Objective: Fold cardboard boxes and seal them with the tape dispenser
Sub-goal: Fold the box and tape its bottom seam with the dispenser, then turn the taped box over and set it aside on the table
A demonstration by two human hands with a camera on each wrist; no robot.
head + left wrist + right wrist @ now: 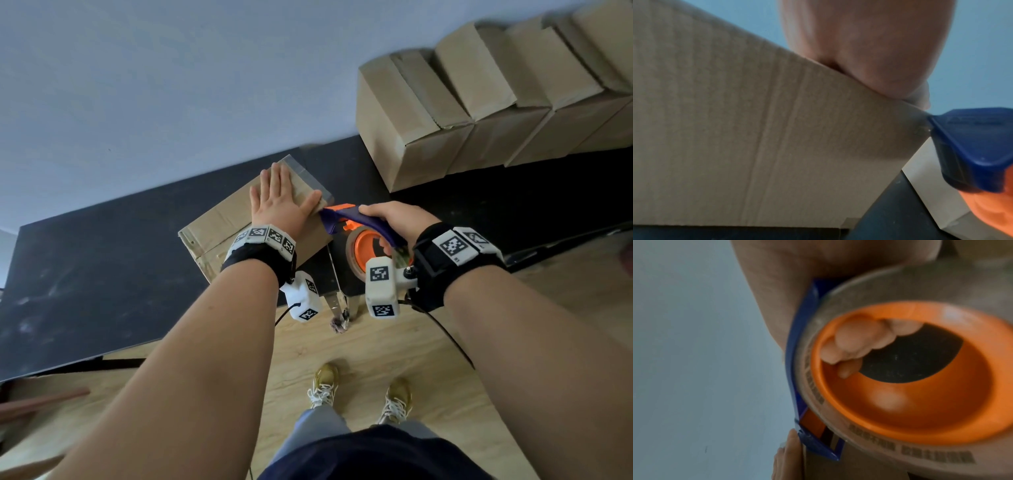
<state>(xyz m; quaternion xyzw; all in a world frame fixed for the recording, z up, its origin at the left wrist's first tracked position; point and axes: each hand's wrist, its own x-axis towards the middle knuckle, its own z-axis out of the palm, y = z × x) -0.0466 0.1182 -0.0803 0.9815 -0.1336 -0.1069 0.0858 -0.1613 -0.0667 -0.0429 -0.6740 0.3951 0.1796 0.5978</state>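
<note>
A folded cardboard box [219, 219] stands on the black table [102, 260], with clear tape along its top seam at the far end. My left hand [281, 195] lies flat on the box top, fingers straight, thumb at the right edge next to the dispenser's nose. The left wrist view shows the box side [756, 129] and the thumb [869, 48] on its upper edge. My right hand [394, 216] grips the blue and orange tape dispenser [363, 236] by its handle, its front end touching the box's right edge. In the right wrist view my fingers [849, 344] curl inside the orange hub [920, 394].
Several assembled cardboard boxes [479, 102] are stacked at the back right of the table. A pale wall [171, 68] rises behind it. The table's near edge is close to my wrists; my shoes [359, 394] stand on the wooden floor [342, 342] below.
</note>
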